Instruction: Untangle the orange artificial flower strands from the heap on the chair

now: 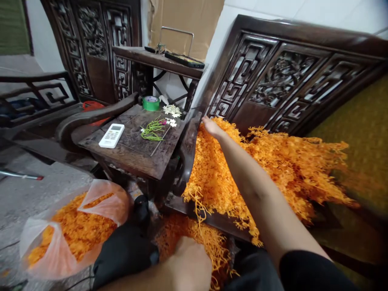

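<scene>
The right hand (211, 126) is reaching over orange strands (212, 173) by the armrest (187, 151), the left hand (191, 263) is hanging near them — whether fingers are gripping, I can't tell.

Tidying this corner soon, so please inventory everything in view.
Orange sprigs: uncounted, orange, right seat
Orange strands: uncounted, orange, below seat
Plastic bag: 1, translucent, floor, holding orange pieces
Remote control: 1, white, table
Tape roll: 1, green, table
Stems: one bunch, green, table
Flower pieces: several, white, table
Table: 1, brown, centre
Shelf: 1, brown, behind table
Tray: 1, black, on shelf
Cardboard: 1, tan, behind shelf
Carved backs: 2, brown, by wall
Red item: 1, red, upper left
Metal rod: 1, silvery, left edge
Trouser legs: 2, black, bottom
Right hand: 1, bare, at sprigs
Left hand: 1, bare, beside strands
</scene>
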Demonstrator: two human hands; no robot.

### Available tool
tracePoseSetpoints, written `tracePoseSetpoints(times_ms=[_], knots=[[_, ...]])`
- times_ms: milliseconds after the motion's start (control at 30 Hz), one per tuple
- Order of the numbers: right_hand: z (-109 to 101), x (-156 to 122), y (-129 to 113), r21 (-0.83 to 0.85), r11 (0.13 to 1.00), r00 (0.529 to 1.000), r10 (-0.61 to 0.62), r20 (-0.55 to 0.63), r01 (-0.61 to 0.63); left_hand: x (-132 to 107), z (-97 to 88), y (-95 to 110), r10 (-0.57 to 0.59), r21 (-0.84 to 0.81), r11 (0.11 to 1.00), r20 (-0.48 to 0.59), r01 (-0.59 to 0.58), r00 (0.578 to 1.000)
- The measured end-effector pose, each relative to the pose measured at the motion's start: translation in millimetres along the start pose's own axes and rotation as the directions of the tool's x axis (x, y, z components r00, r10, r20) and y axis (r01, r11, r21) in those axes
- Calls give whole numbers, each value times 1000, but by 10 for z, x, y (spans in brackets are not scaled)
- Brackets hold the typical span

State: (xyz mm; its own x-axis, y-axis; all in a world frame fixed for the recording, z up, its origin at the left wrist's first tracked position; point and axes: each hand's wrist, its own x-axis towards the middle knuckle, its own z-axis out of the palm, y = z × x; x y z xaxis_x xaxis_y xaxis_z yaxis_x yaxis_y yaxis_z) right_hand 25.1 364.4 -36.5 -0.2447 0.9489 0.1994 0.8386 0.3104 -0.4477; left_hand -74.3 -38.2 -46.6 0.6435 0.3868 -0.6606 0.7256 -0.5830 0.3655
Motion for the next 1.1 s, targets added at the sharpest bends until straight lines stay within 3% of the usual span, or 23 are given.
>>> tracePoseSetpoints(times_ms=[100,200,300,400,433,467,533,633,767,867,967,1000,1033,1100], knots=[[-297,-28,41,91,996,992,33,-121,-22,116,222,64,-66,6,998,-19,66,998],[-868,-342,239,113,994,947,45,-318,-9,237,456,156,-135,25,990,-68,136,989],[-1494,-969,643,-8,998,842,52,-536,-67,349,617,227,-77,113,991,2,76,997],[-1929,-1749,1170,-151,951,729,99,-678,-270,464,699,247,-65,259,965,88,40,994],[-2012,-2004,1353,-203,914,727,130,-674,-351,501,714,244,-81,285,957,89,53,993],[-2065,-2243,1530,-270,865,758,175,-628,-424,535,725,238,-73,293,955,62,52,995],[-2098,-2656,1835,-368,795,826,273,-493,-482,582,731,219,-52,312,949,-7,52,999],[-2069,-3084,2103,-371,814,871,302,-387,-447,620,680,192,23,327,945,-140,24,990],[-2043,-3347,2116,-363,847,870,207,-448,-389,728,436,263,172,267,959,-289,-94,942],[-1908,-3352,1979,-381,888,930,122,-346,-258,935,136,479,251,271,950,-367,-155,895],[-1667,-3267,1831,-383,905,970,108,-217,-186,1276,-217,766,319,155,947,-521,-280,791],[-1606,-3232,1798,-382,904,973,122,-197,-191,1417,-343,856,322,102,939,-600,-329,733],[-1570,-3198,1776,-380,901,971,145,-188,-209,1568,-473,939,276,42,935,-712,-353,646],[-1582,-3132,1764,-369,891,960,204,-193,-264,1885,-734,1080,184,-13,939,-825,-342,534]])
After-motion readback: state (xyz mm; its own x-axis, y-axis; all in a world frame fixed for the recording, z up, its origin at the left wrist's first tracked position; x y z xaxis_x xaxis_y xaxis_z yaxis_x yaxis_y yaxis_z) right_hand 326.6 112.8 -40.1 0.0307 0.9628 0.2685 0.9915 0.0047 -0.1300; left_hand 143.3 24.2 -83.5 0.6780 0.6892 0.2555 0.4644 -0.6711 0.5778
